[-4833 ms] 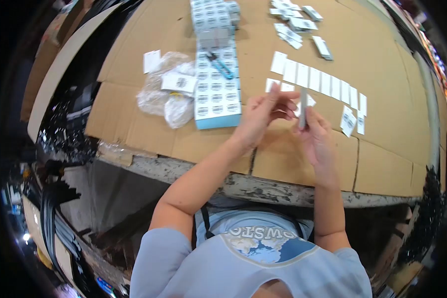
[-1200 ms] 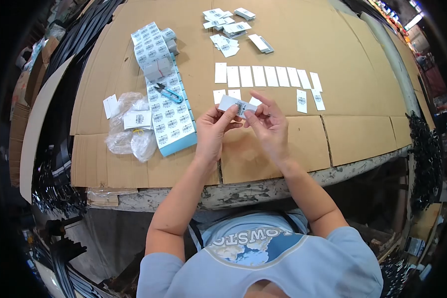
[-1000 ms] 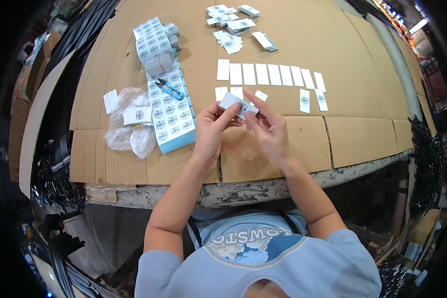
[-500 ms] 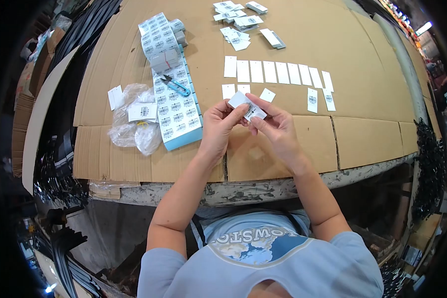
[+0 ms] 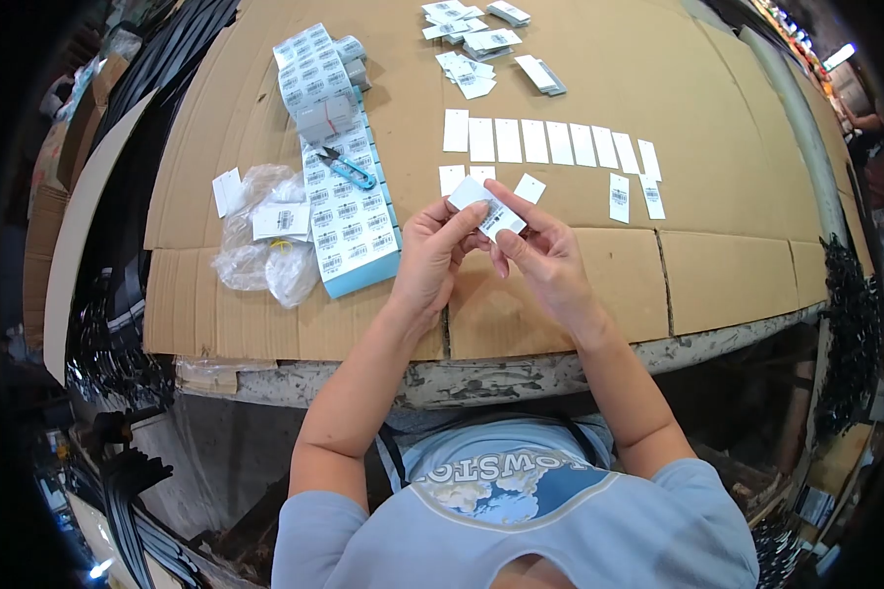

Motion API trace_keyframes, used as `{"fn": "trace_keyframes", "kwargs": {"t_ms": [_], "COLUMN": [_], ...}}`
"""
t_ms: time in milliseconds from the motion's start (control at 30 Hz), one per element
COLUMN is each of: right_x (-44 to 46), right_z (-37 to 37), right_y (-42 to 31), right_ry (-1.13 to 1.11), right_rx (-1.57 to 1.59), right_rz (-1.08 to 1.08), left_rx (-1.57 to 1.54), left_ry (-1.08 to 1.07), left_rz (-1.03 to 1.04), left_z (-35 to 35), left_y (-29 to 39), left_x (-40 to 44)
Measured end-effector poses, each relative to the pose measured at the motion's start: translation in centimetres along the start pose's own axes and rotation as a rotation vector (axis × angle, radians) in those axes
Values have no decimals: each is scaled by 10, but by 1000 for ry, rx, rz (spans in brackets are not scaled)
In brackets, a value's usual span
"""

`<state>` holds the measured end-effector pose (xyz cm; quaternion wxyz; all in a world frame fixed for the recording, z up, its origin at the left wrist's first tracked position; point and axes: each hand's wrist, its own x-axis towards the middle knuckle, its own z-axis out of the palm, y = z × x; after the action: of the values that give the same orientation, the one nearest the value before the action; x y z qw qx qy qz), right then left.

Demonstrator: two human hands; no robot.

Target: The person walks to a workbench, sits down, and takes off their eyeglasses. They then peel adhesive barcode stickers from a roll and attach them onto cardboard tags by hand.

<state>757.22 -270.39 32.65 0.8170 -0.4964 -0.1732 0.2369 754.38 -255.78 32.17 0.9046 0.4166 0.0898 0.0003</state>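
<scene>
Between both hands is a white hang tag point(image 5: 469, 193) with a barcode sticker on its lower right part. My left hand point(image 5: 432, 253) pinches it, thumb lying across its face. My right hand point(image 5: 548, 253) grips the other end, with the thumb at the sticker's lower edge and the index finger along the upper edge. Just beyond my fingers lies a row of blank white tags point(image 5: 507, 140). To the right, two tags bearing barcode stickers point(image 5: 619, 199) lie below the row. A strip of barcode stickers point(image 5: 349, 221) unrolls to the left of my left hand.
Blue thread snips point(image 5: 349, 170) rest on the sticker strip. Left of it are clear plastic bags point(image 5: 292, 273) with a stickered tag point(image 5: 282, 220) on top. Piles of tags point(image 5: 467, 37) lie at the back. Cardboard point(image 5: 570, 294) covers the table up to its rounded front edge point(image 5: 501, 381).
My left thumb has shifted slightly back, and more of the barcode sticker shows. Both hands keep hold of the tag in nearly the same place.
</scene>
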Motion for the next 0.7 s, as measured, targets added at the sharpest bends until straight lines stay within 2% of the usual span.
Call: {"fn": "trace_keyframes", "kwargs": {"t_ms": [67,167,267,333,367,433,467,533,700], "right_x": [-2,-4,-3,-2,-1,3,4,6,6], "right_z": [2,2,1,-1,-2,-7,-9,-14,-17], "right_y": [2,6,10,12,11,5,2,-3,-5], "right_ry": [7,31,47,206,208,367,370,468,371], "right_rx": [6,-106,-119,-94,-94,-243,-244,-344,-284], "right_rz": [-19,88,-2,-73,-70,-192,-193,-270,-262], "left_rx": [-10,-9,-31,-82,-83,-37,-38,286,308], "left_ry": [5,47,44,63,65,11,7,-22,-4], "left_rz": [-10,20,32,71,68,-11,-12,-36,-45], "left_z": [0,-5,-6,-4,-4,-3,-2,1,0], "left_y": [0,-3,-6,-8,-10,-12,-11,-10,-11], "left_x": [1,2,3,3,3,3,2,-1,0]}}
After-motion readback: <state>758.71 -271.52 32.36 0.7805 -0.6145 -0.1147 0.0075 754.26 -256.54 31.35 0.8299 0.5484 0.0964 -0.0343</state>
